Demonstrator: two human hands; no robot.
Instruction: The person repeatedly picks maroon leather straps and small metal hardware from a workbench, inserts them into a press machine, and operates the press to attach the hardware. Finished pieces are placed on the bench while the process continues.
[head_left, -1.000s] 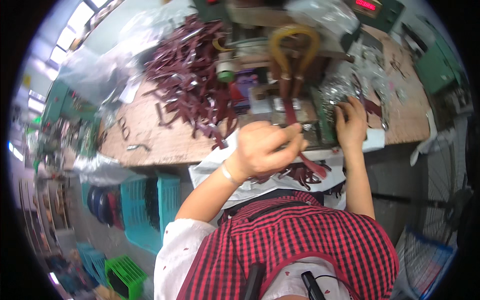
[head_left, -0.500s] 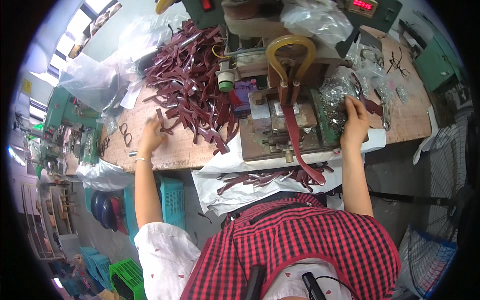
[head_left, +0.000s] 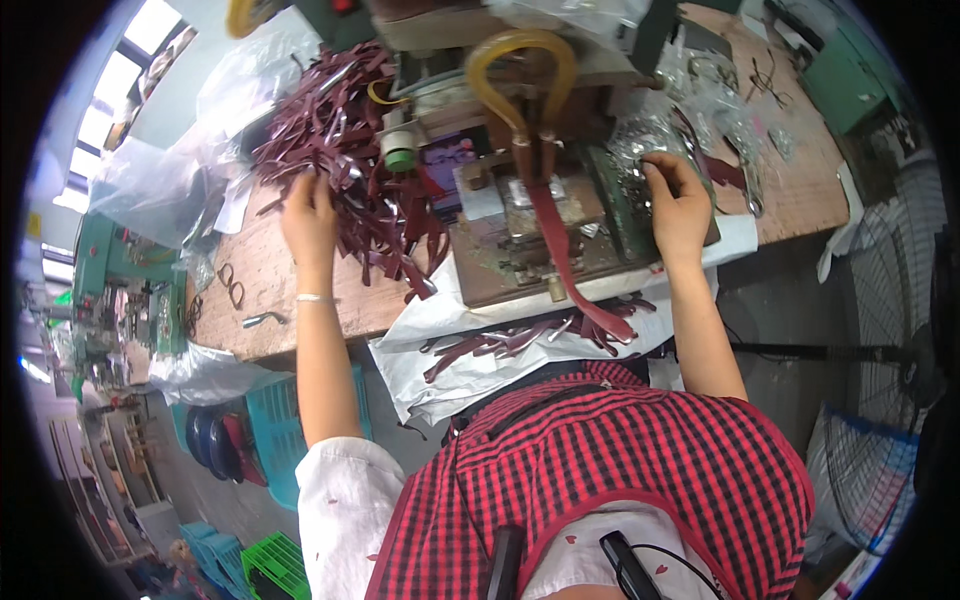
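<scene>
My left hand is at the left side of a heap of maroon straps, thumb and fingers bent around one strap; the fingertips are partly lost among the others. To the right of the press, my right hand hovers over a pile of small shiny metal pieces. Its thumb and forefinger are pinched together, and whatever is between them is too small to make out. One maroon strap lies under the press head, its rounded end hanging over the front edge.
Scissors and a short bent metal piece lie on the table's left part. More straps rest on white sheeting in front of the press. Clear bags stand at the left, a fan at the right, blue crates below.
My left hand has moved up and right from the bare tabletop onto the strap heap. The right hand stays by the metal pieces, its fingers drawn into a pinch. The whole view has shifted slightly.
</scene>
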